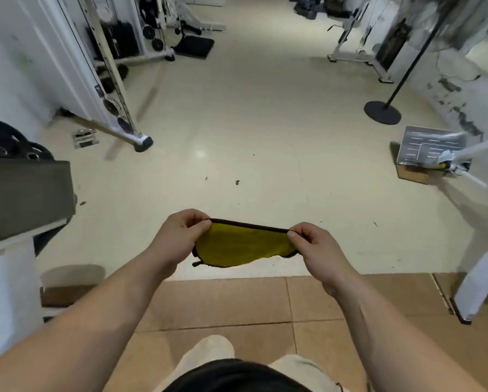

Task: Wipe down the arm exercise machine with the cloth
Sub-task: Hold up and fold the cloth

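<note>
A person's left hand (180, 236) and right hand (315, 244) hold a yellow cloth with a dark-trimmed edge (243, 246) stretched between them. The thumb and curled fingers of each hand pinch an upper corner. The cloth hangs in the air above the line where the cream gym floor (237, 123) meets brown tiles (223, 301). A grey padded rest on a white frame (25, 199) stands at the floor's left edge, with a white cable machine (110, 80) beyond it. A black pole on a round base (382, 111) stands toward the right edge.
</note>
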